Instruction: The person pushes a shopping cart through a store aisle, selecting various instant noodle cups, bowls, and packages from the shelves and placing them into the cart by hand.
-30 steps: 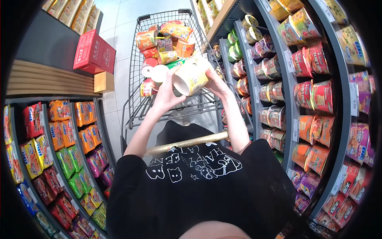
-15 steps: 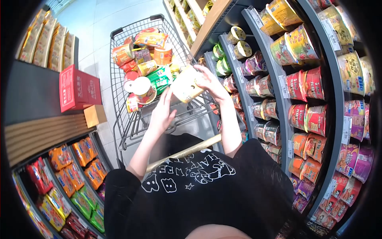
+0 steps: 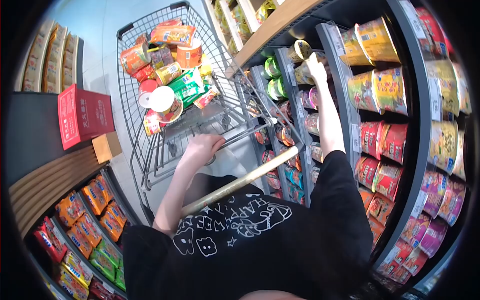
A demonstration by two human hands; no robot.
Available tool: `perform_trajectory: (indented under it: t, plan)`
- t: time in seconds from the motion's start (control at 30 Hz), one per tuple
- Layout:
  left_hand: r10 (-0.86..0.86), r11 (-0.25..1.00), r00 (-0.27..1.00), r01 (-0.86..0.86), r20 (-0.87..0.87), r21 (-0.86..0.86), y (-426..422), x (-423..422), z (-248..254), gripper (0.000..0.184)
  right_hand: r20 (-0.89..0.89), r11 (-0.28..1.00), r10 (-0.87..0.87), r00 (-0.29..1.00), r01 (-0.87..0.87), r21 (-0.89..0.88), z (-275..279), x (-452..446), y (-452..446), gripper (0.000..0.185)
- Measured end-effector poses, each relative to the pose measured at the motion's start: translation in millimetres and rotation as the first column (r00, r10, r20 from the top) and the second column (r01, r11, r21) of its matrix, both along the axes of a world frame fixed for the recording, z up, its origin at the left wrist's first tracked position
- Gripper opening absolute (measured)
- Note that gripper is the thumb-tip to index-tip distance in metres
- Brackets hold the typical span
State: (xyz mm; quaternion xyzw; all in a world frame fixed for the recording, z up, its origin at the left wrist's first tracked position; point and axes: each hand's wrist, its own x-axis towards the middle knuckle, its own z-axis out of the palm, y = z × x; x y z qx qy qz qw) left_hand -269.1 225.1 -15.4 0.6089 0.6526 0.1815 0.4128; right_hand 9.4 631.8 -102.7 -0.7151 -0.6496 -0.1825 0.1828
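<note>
Right hand reaches the shelf, left hand hangs back by the cart

Half a second ago both hands were around a pale yellow cup above the cart; that hold has broken up. The right hand (image 3: 316, 70) is now at the shelf (image 3: 336, 82), against a pale yellow cup (image 3: 303, 76); whether its fingers grip or merely touch the cup, I cannot tell. The left hand (image 3: 201, 148) has dropped near the rear rail of the cart (image 3: 131, 100), fingers bent inward, tips hidden, so any grip there is unclear. Groceries (image 3: 172, 75) crowd the cart's far and left parts; its near right corner shows bare wire. The handle (image 3: 245, 179) crosses just before the shirt (image 3: 240, 240). Upright dividers edge the right hand's row closely.
</note>
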Motion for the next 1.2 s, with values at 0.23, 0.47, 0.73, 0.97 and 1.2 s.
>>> perform_trajectory:
  t: [0.23, 0.47, 0.73, 0.97, 1.2]
  plan:
    - [-0.038, 0.998, 0.998, 0.041, -0.049, 0.052, 10.7, -7.6, 1.9, 0.023, -0.019, 0.908, 0.065, 0.998, -0.067, -0.414, 18.6, 15.3, 2.4, 0.068]
    - [-0.047, 0.997, 0.997, 0.050, -0.055, 0.064, 6.3, -4.3, -1.7, 0.020, -0.271, 0.559, 0.806, 0.526, -0.828, 0.056, 59.9, -103.4, -99.3, 0.041]
    - [0.005, 0.998, 1.000, -0.006, 0.022, 0.069, -6.4, 7.1, -0.9, 0.016, -0.519, -0.042, 0.663, 0.540, -0.665, -0.745, -138.4, -221.5, -167.8, 0.015]
    - [0.027, 1.000, 0.996, -0.028, 0.086, 0.008, -16.6, 14.9, 12.3, 0.016, -0.255, 0.223, 0.440, 0.861, -0.381, -0.897, -244.3, -217.7, -179.6, 0.014]
    - [0.043, 0.998, 0.991, -0.036, 0.126, -0.058, -18.9, 21.4, 7.9, 0.019, -0.368, 0.135, 0.595, 0.715, -0.540, -0.831, -247.6, -190.9, -185.7, 0.010]
